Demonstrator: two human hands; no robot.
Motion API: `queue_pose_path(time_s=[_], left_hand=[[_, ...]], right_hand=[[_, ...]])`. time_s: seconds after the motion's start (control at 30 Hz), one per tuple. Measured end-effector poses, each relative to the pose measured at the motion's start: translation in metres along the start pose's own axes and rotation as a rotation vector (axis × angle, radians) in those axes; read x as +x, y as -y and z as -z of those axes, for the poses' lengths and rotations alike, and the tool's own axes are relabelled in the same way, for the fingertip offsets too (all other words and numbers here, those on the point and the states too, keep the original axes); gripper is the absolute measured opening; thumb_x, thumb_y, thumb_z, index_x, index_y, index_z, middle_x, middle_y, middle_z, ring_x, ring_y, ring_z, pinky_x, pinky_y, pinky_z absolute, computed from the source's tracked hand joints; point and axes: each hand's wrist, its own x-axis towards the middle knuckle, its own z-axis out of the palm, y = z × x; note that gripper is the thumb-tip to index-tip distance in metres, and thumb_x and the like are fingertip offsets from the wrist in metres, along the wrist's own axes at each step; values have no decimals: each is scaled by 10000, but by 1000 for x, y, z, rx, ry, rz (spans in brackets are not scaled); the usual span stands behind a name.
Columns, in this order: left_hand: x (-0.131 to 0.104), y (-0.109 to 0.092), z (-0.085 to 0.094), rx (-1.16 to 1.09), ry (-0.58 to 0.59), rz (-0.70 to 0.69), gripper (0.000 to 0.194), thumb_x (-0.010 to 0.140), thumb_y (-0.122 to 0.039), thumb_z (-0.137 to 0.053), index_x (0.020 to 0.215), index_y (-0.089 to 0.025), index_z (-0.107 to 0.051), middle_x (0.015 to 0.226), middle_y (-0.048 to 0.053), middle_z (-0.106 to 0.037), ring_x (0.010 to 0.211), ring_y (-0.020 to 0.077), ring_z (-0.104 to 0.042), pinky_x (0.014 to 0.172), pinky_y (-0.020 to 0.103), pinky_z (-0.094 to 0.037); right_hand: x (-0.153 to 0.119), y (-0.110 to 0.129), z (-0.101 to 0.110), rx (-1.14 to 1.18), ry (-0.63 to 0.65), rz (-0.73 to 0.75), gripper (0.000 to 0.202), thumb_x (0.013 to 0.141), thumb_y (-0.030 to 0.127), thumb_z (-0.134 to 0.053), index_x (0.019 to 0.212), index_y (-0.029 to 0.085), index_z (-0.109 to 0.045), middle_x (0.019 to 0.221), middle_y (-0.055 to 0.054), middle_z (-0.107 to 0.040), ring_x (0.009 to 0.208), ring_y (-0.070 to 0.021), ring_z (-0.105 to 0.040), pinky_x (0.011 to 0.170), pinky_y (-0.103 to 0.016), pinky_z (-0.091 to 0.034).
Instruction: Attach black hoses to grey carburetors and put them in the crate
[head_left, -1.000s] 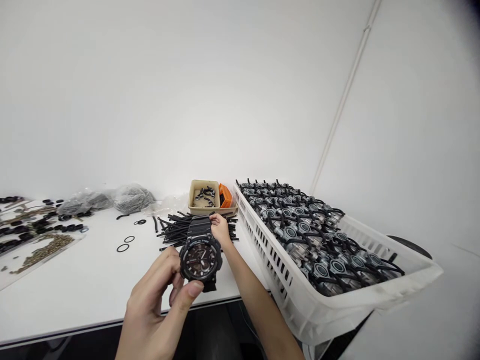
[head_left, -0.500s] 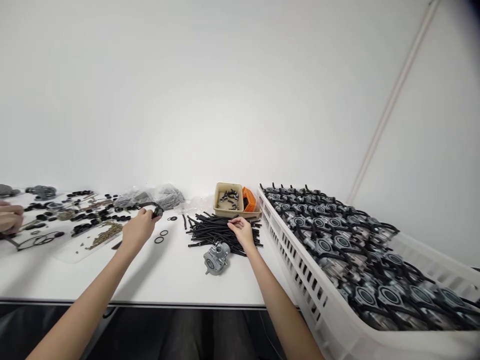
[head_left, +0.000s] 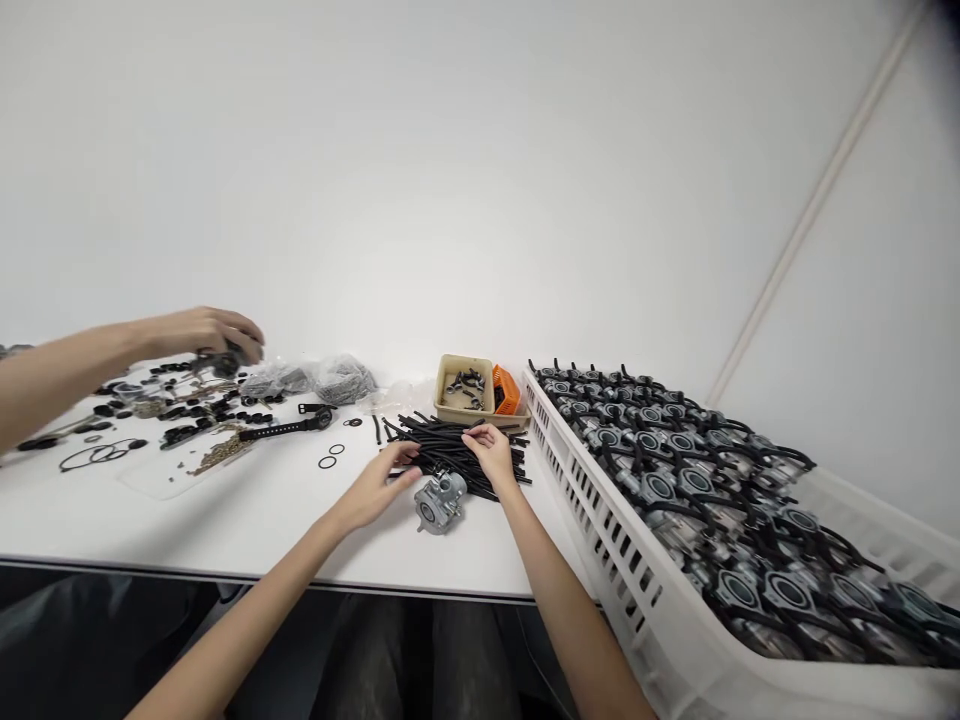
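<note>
My left hand [head_left: 379, 485] is open, fingers and thumb spread, just left of a grey metal carburetor [head_left: 441, 502] on the table. A small gap seems to separate its thumb from the carburetor. Behind the carburetor lies a loose pile of short black rubber hoses [head_left: 435, 440]. On the right part of this pile, my right hand [head_left: 491, 458] has its fingertips pinched together on a hose, whose held end is mostly covered by the fingers. A black wristwatch [head_left: 289, 427] lies stretched out on the table, left of two thin black rings [head_left: 328, 462].
At right, a white crate [head_left: 592, 500] holds rows of carburetors with hoses. A beige tray [head_left: 465, 412] of small parts and an orange basket [head_left: 506, 392] stand behind the hoses. At left, another person's hand [head_left: 225, 335] holds a blurred part above scattered pieces and brass bits [head_left: 217, 455].
My left hand has let go of the wristwatch, now lying on the table, and moved right to the carburetor. My right hand stays at the hoses. The other person's hand has reached in.
</note>
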Motion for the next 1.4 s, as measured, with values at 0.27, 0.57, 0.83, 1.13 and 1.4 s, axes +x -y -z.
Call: queue_pose_path(time_s=[0.27, 0.57, 0.83, 1.13, 1.4], left_hand=[[-15, 7, -49, -168, 177, 158, 1043, 536, -496, -826, 1408, -166, -360, 1443, 183, -406, 1325, 323, -385, 1115, 462, -282], [8, 26, -58, -263, 302, 226, 1043, 367, -478, -889, 1260, -141, -468, 1277, 163, -552, 1163, 334, -519, 1019, 457, -376], [30, 0, -80, -8, -116, -47, 894, 459, -589, -825, 1159, -177, -450, 1105, 100, -552, 1024, 277, -563, 897, 420, -467], [50, 30, -73, 493, -563, -214, 729, 633, -588, -726, 1159, -154, -467, 1018, 129, -566, 928, 300, -581, 799, 420, -490], [41, 33, -70, 586, -618, -140, 731, 648, -632, -687, 1151, -136, -498, 1014, 146, -595, 920, 302, -594, 783, 394, -463]], right_hand=[[1, -3, -1, -3, 16, 17, 244, 578, 308, -776, 706, 184, -608, 768, -51, -700, 774, -203, -677, 789, -349, -524], [0, -1, 0, -17, 34, 26, 241, 603, 323, -769, 725, 179, -619, 789, -58, -703, 791, -202, -673, 802, -348, -521], [0, 5, 0, 146, 3, -5, 247, 601, 279, -785, 736, 187, -600, 824, -51, -715, 870, -207, -676, 863, -352, -508], [-9, 17, -4, 573, 77, -148, 473, 583, 195, -816, 893, 243, -462, 937, -24, -730, 935, -173, -692, 961, -345, -483], [-15, 18, -11, 475, 160, -97, 743, 569, 164, -809, 1220, 271, -467, 833, 43, -682, 946, -197, -694, 956, -370, -491]])
